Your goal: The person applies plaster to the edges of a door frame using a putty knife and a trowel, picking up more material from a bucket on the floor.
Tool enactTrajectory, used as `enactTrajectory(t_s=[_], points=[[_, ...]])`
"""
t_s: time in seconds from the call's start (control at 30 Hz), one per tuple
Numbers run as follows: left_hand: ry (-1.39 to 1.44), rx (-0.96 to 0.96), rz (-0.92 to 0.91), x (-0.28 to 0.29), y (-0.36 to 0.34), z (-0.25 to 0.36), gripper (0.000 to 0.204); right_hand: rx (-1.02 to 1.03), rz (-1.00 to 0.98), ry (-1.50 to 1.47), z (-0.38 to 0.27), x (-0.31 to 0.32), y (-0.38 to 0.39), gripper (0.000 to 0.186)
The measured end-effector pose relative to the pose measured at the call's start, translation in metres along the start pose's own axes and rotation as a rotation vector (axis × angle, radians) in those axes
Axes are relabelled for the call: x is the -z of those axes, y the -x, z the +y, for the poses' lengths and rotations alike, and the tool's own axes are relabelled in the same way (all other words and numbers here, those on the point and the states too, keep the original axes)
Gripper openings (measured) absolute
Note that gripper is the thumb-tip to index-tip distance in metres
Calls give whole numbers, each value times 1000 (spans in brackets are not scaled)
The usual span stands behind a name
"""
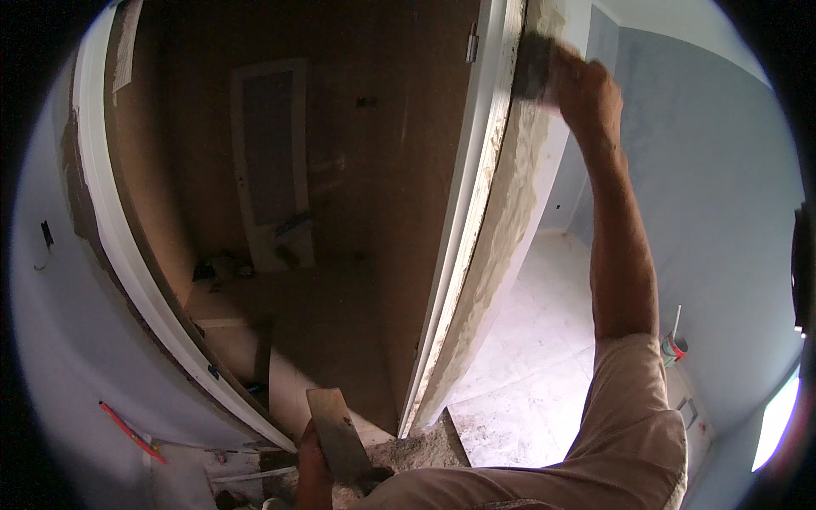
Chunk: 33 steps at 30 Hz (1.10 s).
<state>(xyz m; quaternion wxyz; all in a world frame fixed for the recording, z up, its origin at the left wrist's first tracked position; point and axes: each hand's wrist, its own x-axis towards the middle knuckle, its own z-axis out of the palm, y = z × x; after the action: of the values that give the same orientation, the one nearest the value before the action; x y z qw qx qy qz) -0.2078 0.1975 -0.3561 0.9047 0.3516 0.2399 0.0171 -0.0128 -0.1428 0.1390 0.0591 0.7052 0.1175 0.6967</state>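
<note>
My right hand point(588, 95) is raised high at the upper right, closed round a dark, wide-bladed putty knife point(534, 68), partly blurred. The blade lies against a strip of grey-beige filler point(497, 229) on the wall edge beside the white door frame point(459, 204). Low down, my left hand point(314, 463) grips a flat rectangular trowel plate point(338, 433) with a dull brownish-grey face; its handle is hidden. Patches in the filler strip look uneven, and rough whitish residue runs along the frame's edge.
The doorway opens on a dim room with a pale panelled door point(270, 161). Another white frame side point(140, 229) curves down the left. Pale boards point(531, 382) cover the floor at right, near a bucket point(674, 349) with a stick. A red tube point(127, 429) juts from the left wall.
</note>
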Motion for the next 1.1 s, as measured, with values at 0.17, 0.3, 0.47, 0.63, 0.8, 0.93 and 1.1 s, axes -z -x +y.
enactTrajectory(t_s=[0.17, 0.3, 0.47, 0.63, 0.8, 0.93, 1.1], points=[[2, 122, -15, 13, -20, -11, 34, 8, -109, 131, -8, -18, -54, 32], [-79, -10, -98, 26, -25, -16, 36, -28, -124, 85, -7, -10, 4, 20], [-15, 105, -30, 22, -15, -15, 40, -149, -196, -156, -7, 0, -31, 36], [-142, 34, -67, 7, -23, -19, 42, 60, -101, 173, 4, -29, -25, 23], [51, 43, -87, 40, -47, -34, 44, -113, -121, -188, -9, -6, 40, 20], [-53, 133, -146, -3, -40, -23, 45, -71, -9, -185, 1, -15, 5, 34], [19, -11, -218, -24, -48, -1, 48, -159, -238, -291, -35, -9, 114, 29]])
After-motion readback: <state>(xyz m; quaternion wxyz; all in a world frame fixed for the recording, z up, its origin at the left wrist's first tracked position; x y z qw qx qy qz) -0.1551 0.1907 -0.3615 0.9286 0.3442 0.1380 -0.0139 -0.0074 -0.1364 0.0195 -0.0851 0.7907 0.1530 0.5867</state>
